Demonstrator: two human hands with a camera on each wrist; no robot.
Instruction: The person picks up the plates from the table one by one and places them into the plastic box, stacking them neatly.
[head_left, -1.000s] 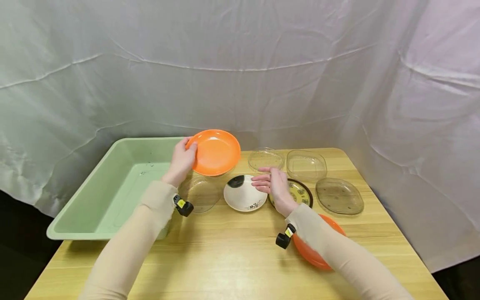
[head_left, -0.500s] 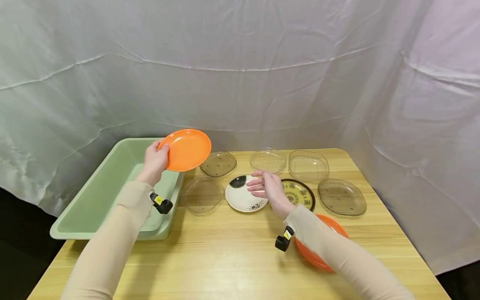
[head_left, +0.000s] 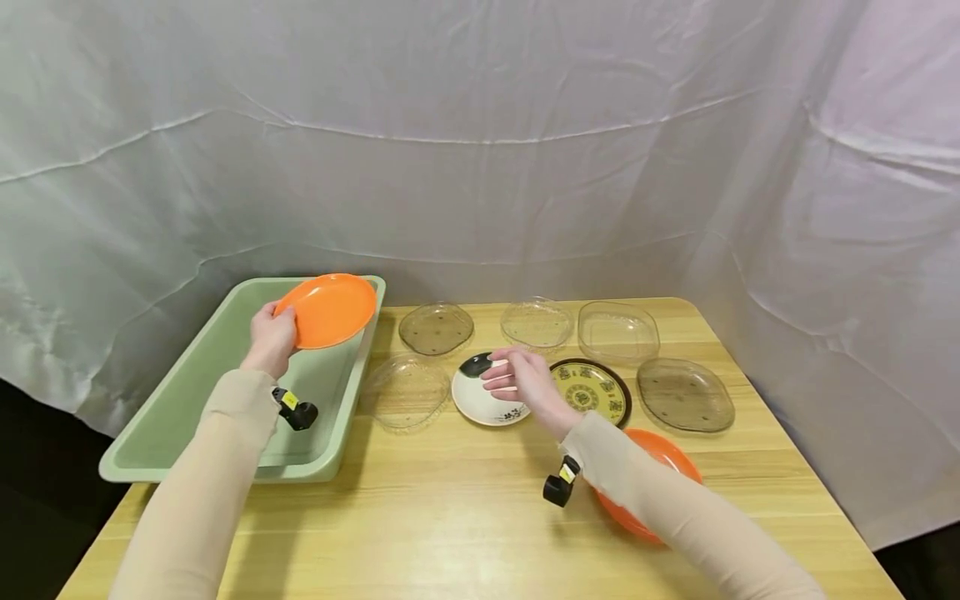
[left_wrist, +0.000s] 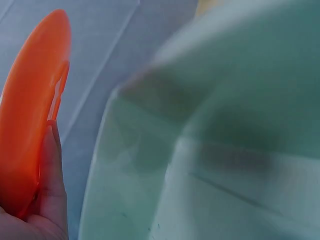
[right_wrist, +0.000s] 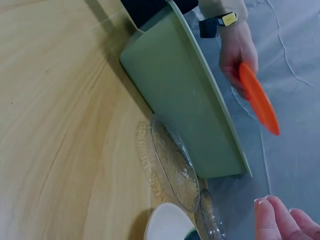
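Observation:
My left hand pinches the left edge of an orange plate, thumb on top and fingers beneath. In the head view the plate overlaps the far end of a green basin; the left wrist view has the basin's inside wall beside it. My right hand hangs with relaxed fingers and holds nothing. It is over the white plate with a black patch, near the yellow plate with a dark rim. Under my right forearm lies a second orange plate, partly hidden by the sleeve.
Several clear and smoky see-through plates lie on the wooden table, among them a clear one beside the basin, a smoky one behind it and another smoky one at right. A grey cloth hangs behind the table.
My left hand has carried the orange plate leftward from above the table to over the basin, uncovering the smoky plate at the back. The right hand has shifted slightly left.

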